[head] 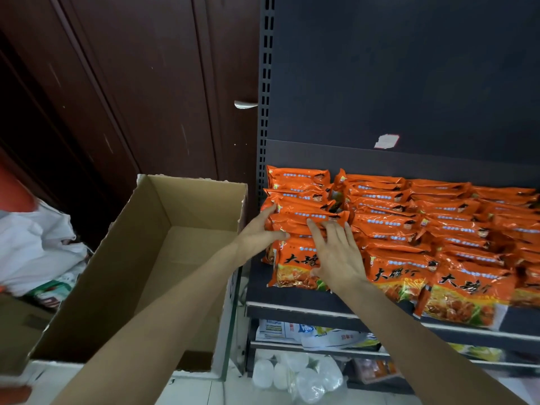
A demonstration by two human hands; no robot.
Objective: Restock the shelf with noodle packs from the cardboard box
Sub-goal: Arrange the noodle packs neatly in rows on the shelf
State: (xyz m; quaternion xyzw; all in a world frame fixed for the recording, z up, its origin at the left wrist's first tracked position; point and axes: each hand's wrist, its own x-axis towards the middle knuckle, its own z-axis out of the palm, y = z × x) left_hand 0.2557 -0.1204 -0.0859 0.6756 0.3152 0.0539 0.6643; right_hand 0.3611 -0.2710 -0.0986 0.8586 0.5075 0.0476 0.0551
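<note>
1. Hands first: both are up at the leftmost stack of orange noodle packs (pixel 301 217) on the dark shelf (pixel 295 299), and neither one is holding a pack.
2. Left hand (pixel 261 232) comes in from the box side, fingers straight, fingertips pressing against the left edge of that stack, thumb stretched along the lower packs.
3. Right hand (pixel 336 255) lies flat and spread on the front of the same stack, fingers fanned upward over the wrappers, palm covering part of the front pack (pixel 292 273) with the black lettering.
4. So that front pack stands leaning at the shelf's left end, and the stack behind it is pinned between the two hands, one at the side, one at the face.
5. More orange packs (pixel 438 229) fill the shelf to the right in overlapping rows, running all the way out of view at the edge.
6. Cardboard box (pixel 152 258) sits just left of the shelf, flaps open, its brown floor bare where we can see it; the near part is hidden behind the left forearm.
7. Behind the box stands a dark wooden door (pixel 146 83) with a silver handle (pixel 245 104) close to the shelf's perforated upright (pixel 266 83).
8. White plastic bag (pixel 38 241) lies bunched at far left.
9. Lower shelves hold white packets (pixel 315 336) and, beneath them, pale round containers (pixel 295 372); details there are too blurred to tell.
10. A torn white sticker (pixel 386 141) clings to the shelf's back panel.
</note>
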